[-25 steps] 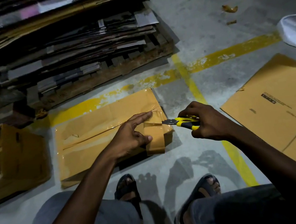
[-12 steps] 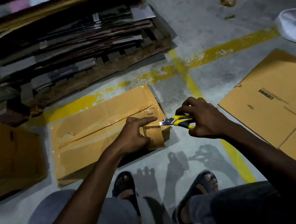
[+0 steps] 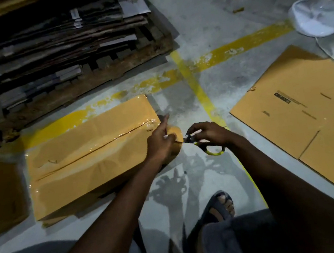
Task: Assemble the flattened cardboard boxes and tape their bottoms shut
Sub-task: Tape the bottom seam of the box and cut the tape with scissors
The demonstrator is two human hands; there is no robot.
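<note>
**Two hands work tape at the end of a sealed cardboard box**

Seen from above, a brown cardboard box (image 3: 93, 155) lies on a grey concrete floor, and glossy clear tape runs along its centre seam. Everything else is placed from this box.

At the box's right end, the left hand (image 3: 160, 144) curls round a brown tape roll (image 3: 176, 134), with the forefinger stretched out straight and pointing away from the person. Just right of the roll, the right hand (image 3: 207, 133) pinches a yellow-and-black cutting tool (image 3: 209, 149) in bent fingers. The tool's tip meets the edge of the roll. Whether the blade touches the tape is too small to tell.

Further right of the box, well apart from it, a flattened cardboard sheet (image 3: 300, 113) lies on the floor. Behind the box, a wooden pallet (image 3: 112, 70) carries a stack of flattened cartons. Yellow floor lines (image 3: 194, 86) cross behind the box and to its right. A white fan base (image 3: 315, 17) stands far off to the right. In front of the box, a sandalled foot (image 3: 217, 206) rests on the floor.
</note>
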